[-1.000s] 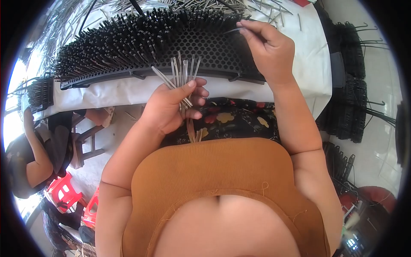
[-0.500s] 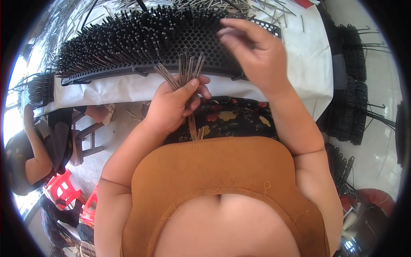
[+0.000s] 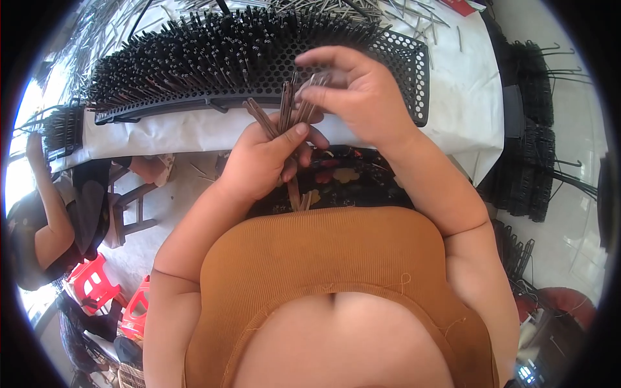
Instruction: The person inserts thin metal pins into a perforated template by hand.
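My left hand point(image 3: 265, 161) grips a bundle of thin metal pins point(image 3: 284, 113) that fan upward out of the fist. My right hand point(image 3: 352, 94) is directly above it, with its fingertips pinching one pin at the top of that bundle. Behind both hands lies a long black perforated rack point(image 3: 401, 71) on a white-covered table; most of its holes hold upright pins, and its right end has bare holes.
Loose pins point(image 3: 388, 13) lie scattered on the white cloth point(image 3: 466, 110) beyond the rack. Stacks of black racks point(image 3: 530, 142) stand at the right. Another person point(image 3: 45, 220) sits at the left near red stools point(image 3: 97, 284).
My right hand has come back from the rack's far right end, down and left to the bundle in my left hand, and now pinches a pin there.
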A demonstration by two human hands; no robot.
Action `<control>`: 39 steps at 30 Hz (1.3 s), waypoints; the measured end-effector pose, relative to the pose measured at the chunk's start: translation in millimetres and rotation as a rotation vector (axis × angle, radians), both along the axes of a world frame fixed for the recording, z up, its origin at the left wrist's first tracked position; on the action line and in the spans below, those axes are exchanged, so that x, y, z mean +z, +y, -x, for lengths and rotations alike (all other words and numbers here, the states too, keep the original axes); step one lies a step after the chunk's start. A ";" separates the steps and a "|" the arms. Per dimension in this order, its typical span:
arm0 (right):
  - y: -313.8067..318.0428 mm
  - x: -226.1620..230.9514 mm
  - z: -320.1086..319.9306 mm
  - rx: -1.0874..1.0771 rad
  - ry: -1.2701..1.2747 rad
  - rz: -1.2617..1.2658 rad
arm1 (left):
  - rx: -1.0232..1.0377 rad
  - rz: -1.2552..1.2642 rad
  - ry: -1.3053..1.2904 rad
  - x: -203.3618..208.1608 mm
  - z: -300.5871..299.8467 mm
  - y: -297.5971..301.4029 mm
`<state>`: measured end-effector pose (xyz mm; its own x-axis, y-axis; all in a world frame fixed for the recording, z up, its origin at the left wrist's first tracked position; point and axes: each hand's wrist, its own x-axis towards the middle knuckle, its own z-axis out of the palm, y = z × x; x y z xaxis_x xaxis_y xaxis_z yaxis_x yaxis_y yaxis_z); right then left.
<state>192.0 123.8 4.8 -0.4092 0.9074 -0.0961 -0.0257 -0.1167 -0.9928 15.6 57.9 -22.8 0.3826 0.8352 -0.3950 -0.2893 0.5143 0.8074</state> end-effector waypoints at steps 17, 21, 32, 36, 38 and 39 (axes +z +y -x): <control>42.0 -21.5 -12.5 -0.387 -0.008 -0.624 | 0.083 0.178 0.094 -11.3 11.3 2.2; 40.9 -18.3 -8.5 -0.367 -0.047 -0.575 | 0.066 0.189 0.097 -13.2 10.2 2.0; 46.6 -17.7 -16.8 -0.232 -0.195 -0.712 | 0.064 0.167 0.093 -15.9 9.4 3.0; 47.1 -10.7 -12.3 -0.213 -0.280 -0.873 | 0.077 0.156 0.101 -17.8 12.0 3.9; 47.1 -8.9 -10.4 -0.240 -0.340 -0.928 | 0.081 0.161 0.075 -20.1 13.8 3.8; 47.5 -7.8 -9.9 -0.280 -0.372 -0.908 | 0.083 0.161 0.075 -19.7 14.5 3.6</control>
<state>201.9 171.3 -3.1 -0.2557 0.7596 0.5980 0.3919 0.6470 -0.6541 1.1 61.5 -42.6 0.2790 0.7865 -0.5509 -0.2780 0.6153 0.7376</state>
